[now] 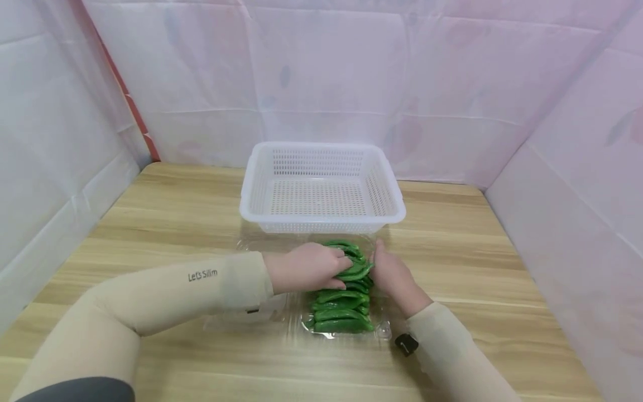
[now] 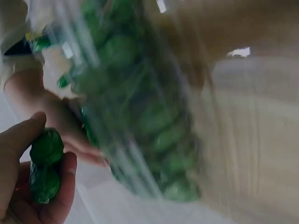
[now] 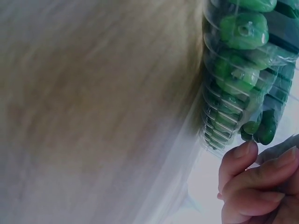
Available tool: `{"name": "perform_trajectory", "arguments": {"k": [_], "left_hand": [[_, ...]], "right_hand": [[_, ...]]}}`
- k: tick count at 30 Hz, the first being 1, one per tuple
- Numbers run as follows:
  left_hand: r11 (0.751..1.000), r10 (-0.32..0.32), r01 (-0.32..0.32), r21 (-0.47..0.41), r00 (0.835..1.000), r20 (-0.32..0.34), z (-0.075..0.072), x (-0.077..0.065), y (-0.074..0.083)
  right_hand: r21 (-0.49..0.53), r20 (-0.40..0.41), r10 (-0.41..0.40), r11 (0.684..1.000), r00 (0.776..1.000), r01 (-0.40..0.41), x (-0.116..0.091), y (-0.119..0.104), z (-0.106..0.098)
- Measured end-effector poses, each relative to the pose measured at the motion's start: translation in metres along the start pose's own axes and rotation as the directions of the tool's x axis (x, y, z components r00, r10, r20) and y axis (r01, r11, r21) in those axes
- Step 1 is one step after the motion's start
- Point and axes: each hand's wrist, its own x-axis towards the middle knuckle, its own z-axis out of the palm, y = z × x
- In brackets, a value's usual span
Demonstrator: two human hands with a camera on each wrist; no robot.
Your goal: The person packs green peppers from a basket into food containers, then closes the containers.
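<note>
My left hand (image 1: 313, 267) reaches over an open clear plastic clamshell box (image 1: 384, 330) filled with stacked green peppers (image 1: 341, 325). In the left wrist view, its thumb and fingers pinch two green peppers (image 2: 46, 147) side by side, at the box's edge. My right hand (image 1: 394, 276) lies along the right side of the box, fingers pointing away from me. The right wrist view shows the right fingers (image 3: 238, 161) slightly bent at the box's ribbed wall, close to a pepper end (image 3: 266, 128). Part of the stack is hidden under my left hand.
A white perforated plastic basket (image 1: 321, 219) stands just beyond the box, with no peppers in it. The clear lid (image 1: 266, 243) lies folded out to the left under my left forearm. Cloth-covered walls (image 1: 326, 72) enclose the wooden table (image 1: 482, 268) at the back and sides.
</note>
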Motion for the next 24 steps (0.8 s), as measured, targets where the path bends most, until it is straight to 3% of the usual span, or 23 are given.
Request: {"name": "perform_trajectory", "arguments": {"k": [6,11,15,20,24], "left_hand": [[0.997,-0.006,0.004,0.079,1.000,0.026,0.010,0.000,0.009],[0.989,-0.044,0.038,0.143,0.998,0.036,0.016,0.001,0.013],[0.988,-0.061,0.055,0.142,0.998,0.033,0.019,-0.001,0.012],[0.990,-0.062,0.066,0.126,0.997,-0.035,0.020,-0.007,0.007],[0.988,-0.104,0.114,0.108,0.990,-0.095,0.019,-0.015,-0.003]], "right_hand": [[-0.013,-0.041,-0.065,0.998,0.997,0.064,0.001,0.003,0.001],[0.014,-0.041,-0.047,0.999,0.998,0.048,0.000,0.003,0.002],[0.012,-0.042,-0.031,0.999,0.999,0.032,-0.001,0.002,0.002],[0.003,-0.039,-0.040,0.999,0.998,0.040,-0.002,0.002,0.002],[0.013,-0.039,-0.044,0.999,0.998,0.044,-0.001,0.004,0.002]]}}
